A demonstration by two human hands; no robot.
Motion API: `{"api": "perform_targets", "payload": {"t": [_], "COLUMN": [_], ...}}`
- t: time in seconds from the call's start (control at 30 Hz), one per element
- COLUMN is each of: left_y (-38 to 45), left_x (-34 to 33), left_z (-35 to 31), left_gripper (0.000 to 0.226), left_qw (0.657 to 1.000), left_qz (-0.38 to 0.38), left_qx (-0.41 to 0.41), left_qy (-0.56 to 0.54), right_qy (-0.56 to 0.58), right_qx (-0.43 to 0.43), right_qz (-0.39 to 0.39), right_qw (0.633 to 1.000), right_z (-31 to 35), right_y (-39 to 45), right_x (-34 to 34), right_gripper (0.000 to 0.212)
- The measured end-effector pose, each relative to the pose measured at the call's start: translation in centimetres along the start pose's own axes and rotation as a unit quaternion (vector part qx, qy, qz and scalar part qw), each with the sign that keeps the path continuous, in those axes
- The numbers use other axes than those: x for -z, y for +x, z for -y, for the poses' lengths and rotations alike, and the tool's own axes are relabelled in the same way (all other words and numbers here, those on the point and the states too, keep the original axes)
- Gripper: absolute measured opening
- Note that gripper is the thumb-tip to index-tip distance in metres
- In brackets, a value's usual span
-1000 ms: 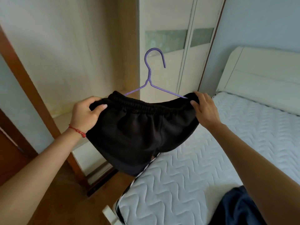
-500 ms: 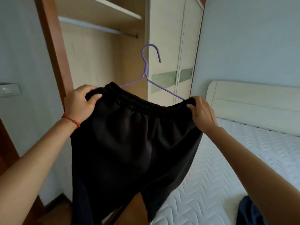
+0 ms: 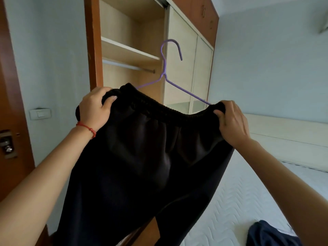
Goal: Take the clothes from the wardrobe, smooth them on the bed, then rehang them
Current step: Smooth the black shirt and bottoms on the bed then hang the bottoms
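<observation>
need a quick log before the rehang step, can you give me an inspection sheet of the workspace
surface: bed with a bare quilted white mattress, lower right
job's things: black shorts threaded on a purple hanger, held up in front of the open wardrobe; the hook is not on the wardrobe rail
clutter: dark blue garment lying on the bed's near corner
grippers: left hand and right hand each grip one end of the waistband
cables: nothing seen
surroundings: pale blue walls, light switch left of the wardrobe, door with lock at far left, headboard at right
</observation>
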State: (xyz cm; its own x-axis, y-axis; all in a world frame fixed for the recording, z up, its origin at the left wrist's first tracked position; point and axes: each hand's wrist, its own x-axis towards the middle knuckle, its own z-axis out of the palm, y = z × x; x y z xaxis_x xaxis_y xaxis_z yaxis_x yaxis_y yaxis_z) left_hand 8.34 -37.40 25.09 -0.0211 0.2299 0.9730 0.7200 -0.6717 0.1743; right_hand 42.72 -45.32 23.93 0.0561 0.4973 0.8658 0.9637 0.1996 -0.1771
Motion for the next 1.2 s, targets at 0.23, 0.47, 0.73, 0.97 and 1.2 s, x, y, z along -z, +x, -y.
{"api": "perform_targets", "payload": {"t": [0.23, 0.47, 0.73, 0.97, 1.2], "left_y": [-2.0, -1.6, -3.9, -7.8, -12.3], "left_x": [2.4, 3.4, 0.6, -0.8, -6.0], "left_z": [-10.4, -17.2, -18.3, -21.0, -19.5], "left_gripper": [0.024, 0.03, 0.023, 0.039, 0.03], "left_qw": [0.998, 0.991, 0.981, 0.965, 0.923], "left_qz": [0.008, 0.033, 0.133, 0.223, 0.344], "left_qx": [-0.03, -0.059, 0.013, 0.025, 0.094], "left_qy": [-0.057, -0.115, -0.141, -0.139, -0.147], "right_qy": [-0.056, -0.071, -0.113, -0.113, -0.097], "right_qx": [-0.011, -0.057, -0.142, -0.156, -0.186], "right_qz": [0.012, -0.022, -0.052, -0.033, 0.044], "right_qw": [0.998, 0.996, 0.982, 0.981, 0.977], "right_z": [-0.9, -0.8, -2.7, -4.4, -8.4], "right_y": [-5.5, -7.4, -8.8, -12.2, -16.2], "right_x": [11.9, 19.6, 23.5, 21.5, 16.1], "right_gripper": [0.027, 0.024, 0.022, 0.021, 0.026]}}
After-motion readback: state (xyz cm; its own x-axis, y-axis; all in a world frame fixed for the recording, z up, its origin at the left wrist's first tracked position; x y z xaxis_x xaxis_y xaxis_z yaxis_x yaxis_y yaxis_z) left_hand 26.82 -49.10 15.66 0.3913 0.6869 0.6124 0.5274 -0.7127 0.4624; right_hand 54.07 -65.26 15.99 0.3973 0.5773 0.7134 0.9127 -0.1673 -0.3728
